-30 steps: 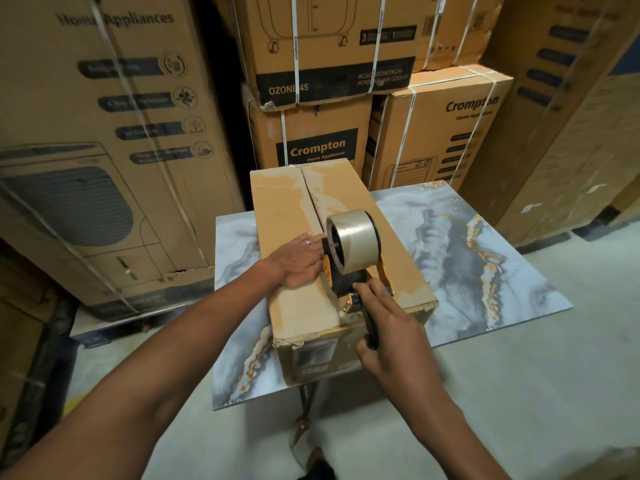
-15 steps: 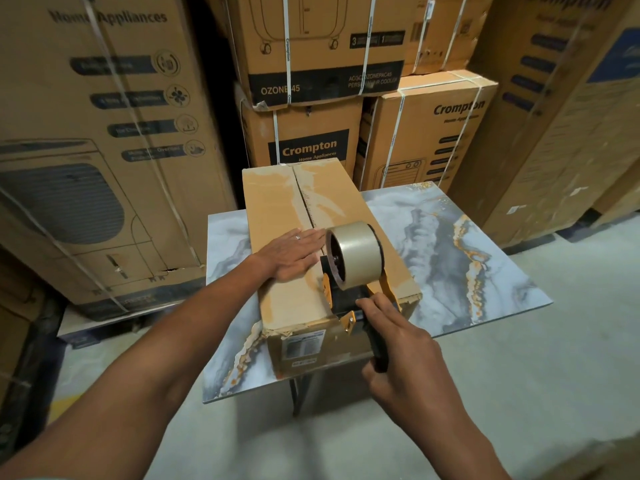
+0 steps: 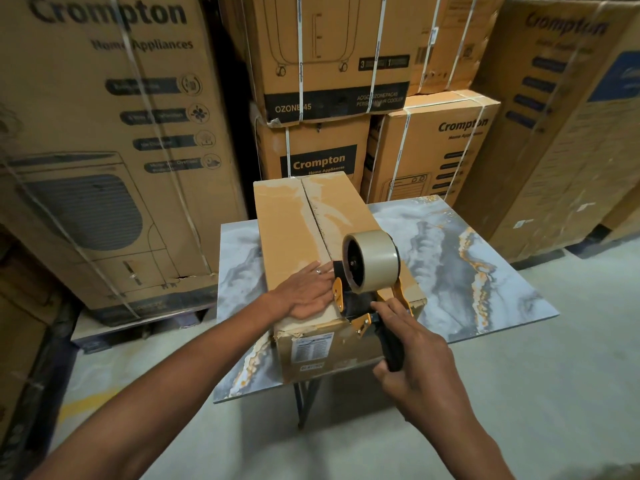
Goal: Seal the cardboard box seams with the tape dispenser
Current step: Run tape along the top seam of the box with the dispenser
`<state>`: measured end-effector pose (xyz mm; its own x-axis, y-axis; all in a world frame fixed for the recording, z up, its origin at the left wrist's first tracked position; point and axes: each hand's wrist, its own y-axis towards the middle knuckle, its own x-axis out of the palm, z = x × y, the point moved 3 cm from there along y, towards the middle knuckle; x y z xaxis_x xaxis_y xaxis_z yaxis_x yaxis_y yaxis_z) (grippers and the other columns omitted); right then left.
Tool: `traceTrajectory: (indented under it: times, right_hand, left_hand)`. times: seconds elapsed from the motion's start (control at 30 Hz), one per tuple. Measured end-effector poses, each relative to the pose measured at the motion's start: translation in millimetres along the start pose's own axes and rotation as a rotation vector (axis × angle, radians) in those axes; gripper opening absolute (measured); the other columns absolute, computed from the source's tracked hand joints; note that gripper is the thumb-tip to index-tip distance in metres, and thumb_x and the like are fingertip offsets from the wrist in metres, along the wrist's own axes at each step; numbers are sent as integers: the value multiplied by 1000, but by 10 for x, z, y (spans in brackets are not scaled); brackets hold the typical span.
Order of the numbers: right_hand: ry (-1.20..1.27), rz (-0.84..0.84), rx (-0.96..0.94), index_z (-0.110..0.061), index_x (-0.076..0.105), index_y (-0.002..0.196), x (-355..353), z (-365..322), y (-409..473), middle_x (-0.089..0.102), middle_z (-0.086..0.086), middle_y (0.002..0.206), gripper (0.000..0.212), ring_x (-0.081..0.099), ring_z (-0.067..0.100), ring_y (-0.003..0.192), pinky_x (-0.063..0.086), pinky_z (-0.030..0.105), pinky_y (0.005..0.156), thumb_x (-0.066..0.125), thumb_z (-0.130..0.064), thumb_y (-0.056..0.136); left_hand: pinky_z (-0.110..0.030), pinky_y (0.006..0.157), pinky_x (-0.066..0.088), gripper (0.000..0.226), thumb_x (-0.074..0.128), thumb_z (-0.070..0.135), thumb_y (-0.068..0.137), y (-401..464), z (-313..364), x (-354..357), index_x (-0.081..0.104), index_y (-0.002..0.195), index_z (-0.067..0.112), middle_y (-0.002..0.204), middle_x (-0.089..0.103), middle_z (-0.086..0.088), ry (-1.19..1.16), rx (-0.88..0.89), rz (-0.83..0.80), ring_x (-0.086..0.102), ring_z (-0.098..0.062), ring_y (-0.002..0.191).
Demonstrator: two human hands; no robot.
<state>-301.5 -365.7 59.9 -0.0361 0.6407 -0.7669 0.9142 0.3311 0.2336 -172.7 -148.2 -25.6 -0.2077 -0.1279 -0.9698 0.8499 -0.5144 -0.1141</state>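
Note:
A long brown cardboard box lies on a marble-patterned table, its centre seam running away from me. My left hand presses flat on the left flap near the box's near end, fingers straight. My right hand grips the black handle of a tape dispenser with orange side plates and a beige tape roll. The dispenser's front sits on the box top at the near end of the seam, right beside my left fingertips.
Tall stacked Crompton appliance cartons stand behind and to both sides: a large one at left, strapped ones behind the table, another at right. Grey concrete floor lies around the table's metal legs.
The dispenser and my right hand have drawn back toward the box's near edge. My left hand stays flat on the left flap.

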Motion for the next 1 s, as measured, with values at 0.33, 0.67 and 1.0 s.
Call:
traceTrajectory:
  times: [0.33,0.67,1.0]
  right_hand:
    - [14,-14,7,-26,52,144,38,80,-107,32,-29,142,85,44,8,131,20,-3,98,76,-2,67]
    - [-93,-117,24,-29,42,151,89,-23,-91,31,-8,162,89,59,22,125,50,33,98,76,-7,72]
    - [-108,-77,-86,-32,52,134,-53,37,-274,52,-18,132,81,64,20,96,54,33,71,69,-5,59]
  left_hand:
    - [-42,127,3,60,32,44,97,-290,35,0,43,152,22,159,9,15,-248,-100,114,1,-3,151]
    - [-38,127,9,111,50,83,67,-368,168,120,25,160,27,168,19,3,-72,-238,187,13,-11,154]
    - [-35,126,3,104,66,66,82,-347,98,92,14,162,24,169,14,5,-81,-249,197,9,-10,155]
